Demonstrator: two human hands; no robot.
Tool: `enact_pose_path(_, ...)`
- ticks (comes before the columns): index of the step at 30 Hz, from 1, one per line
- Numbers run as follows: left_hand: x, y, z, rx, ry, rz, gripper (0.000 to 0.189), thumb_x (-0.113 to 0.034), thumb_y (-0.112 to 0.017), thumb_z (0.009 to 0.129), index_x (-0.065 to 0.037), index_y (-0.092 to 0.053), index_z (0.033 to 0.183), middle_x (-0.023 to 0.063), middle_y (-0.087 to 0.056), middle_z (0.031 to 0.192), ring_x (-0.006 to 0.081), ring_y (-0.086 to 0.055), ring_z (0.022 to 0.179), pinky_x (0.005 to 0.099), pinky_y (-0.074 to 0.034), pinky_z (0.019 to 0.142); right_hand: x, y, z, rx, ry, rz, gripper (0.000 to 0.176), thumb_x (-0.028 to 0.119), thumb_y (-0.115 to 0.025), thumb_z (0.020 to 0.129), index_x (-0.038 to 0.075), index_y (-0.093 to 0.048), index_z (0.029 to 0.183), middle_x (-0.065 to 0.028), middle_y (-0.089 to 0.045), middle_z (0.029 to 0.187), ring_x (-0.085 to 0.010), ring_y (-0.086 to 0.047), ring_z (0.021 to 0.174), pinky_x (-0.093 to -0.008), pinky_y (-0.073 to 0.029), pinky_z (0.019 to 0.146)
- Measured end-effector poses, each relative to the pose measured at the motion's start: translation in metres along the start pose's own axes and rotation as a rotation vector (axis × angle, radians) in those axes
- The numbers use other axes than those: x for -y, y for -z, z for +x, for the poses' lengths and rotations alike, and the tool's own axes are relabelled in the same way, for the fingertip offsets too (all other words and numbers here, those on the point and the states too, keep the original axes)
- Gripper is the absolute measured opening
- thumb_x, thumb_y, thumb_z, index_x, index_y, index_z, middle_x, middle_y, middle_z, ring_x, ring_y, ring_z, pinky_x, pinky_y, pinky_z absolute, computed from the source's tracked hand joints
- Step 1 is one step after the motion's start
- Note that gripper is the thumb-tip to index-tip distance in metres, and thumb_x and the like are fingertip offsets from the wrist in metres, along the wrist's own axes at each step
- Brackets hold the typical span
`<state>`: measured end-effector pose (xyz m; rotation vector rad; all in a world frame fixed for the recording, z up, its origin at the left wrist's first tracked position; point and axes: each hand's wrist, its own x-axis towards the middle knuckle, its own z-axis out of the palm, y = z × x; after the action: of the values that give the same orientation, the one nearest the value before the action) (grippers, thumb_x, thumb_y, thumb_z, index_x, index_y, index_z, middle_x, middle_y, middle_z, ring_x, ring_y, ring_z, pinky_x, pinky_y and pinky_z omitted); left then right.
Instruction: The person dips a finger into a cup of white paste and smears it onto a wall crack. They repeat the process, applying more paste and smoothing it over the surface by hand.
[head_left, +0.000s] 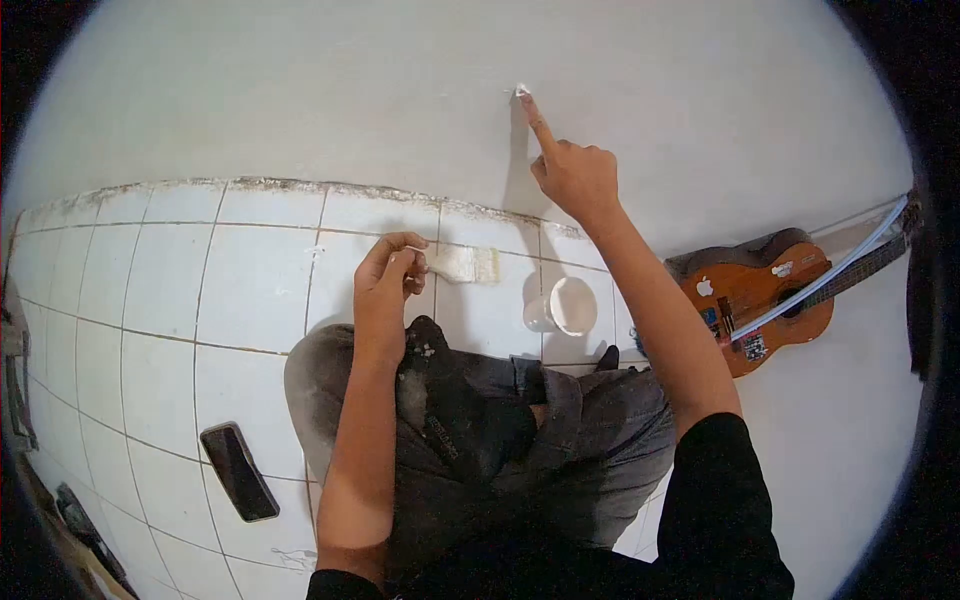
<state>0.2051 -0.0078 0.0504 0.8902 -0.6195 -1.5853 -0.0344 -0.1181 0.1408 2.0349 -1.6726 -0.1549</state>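
My left hand (385,285) pinches the handle of a paintbrush (455,264), whose pale bristles point right above the white floor tiles. At the wall (300,90), my right hand (580,175) has its index finger stretched out and the other fingers curled, with nothing held. The fingertip touches a small white dab (521,91) on the grey wall. Between the brush and my right forearm stands a white cup (573,306); its contents look pale.
A guitar (765,290) with stickers and a light blue strip (820,278) across it lies at the right. A dark phone (240,472) rests on the tiled floor (160,375) at the left. My bent legs are below the hands.
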Motion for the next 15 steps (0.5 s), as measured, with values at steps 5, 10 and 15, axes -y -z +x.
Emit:
enact_pose_path(5,0.003,0.003,0.000,-0.001,-0.026,-0.035,0.013,-0.011,-0.052,0.093,-0.007,-0.064,0.094,-0.0013,-0.055,0.078,0.0066,-0.047,0.069,0.0214,-0.039,0.063,0.002,-0.003,-0.002,0.027,0.032,-0.053,0.093,0.023,-0.063,0.086,0.040,-0.003,0.154,-0.0062,-0.066,0.064,-0.0226,-0.060,0.046,-0.0366,-0.044,0.040)
enact_pose_path(10,0.002,0.000,0.001,-0.011,-0.002,-0.003,0.012,-0.011,-0.053,0.093,-0.007,-0.065,0.094,-0.0011,-0.056,0.078,0.0067,-0.047,0.068,0.0212,-0.040,0.063,0.006,0.001,0.002,-0.196,0.115,-0.037,0.090,0.020,-0.065,0.078,0.037,-0.018,0.154,-0.0018,-0.057,0.051,-0.0214,-0.051,0.037,-0.0338,-0.038,0.035)
enact_pose_path(15,0.001,0.001,0.000,-0.020,0.003,0.021,0.013,-0.011,-0.053,0.092,-0.007,-0.065,0.094,-0.0008,-0.056,0.077,0.0067,-0.047,0.067,0.0210,-0.040,0.063,0.013,-0.008,0.004,-0.114,0.072,-0.036,0.091,0.022,-0.066,0.078,0.035,-0.017,0.154,-0.0025,-0.058,0.051,-0.0215,-0.051,0.036,-0.0333,-0.038,0.035)
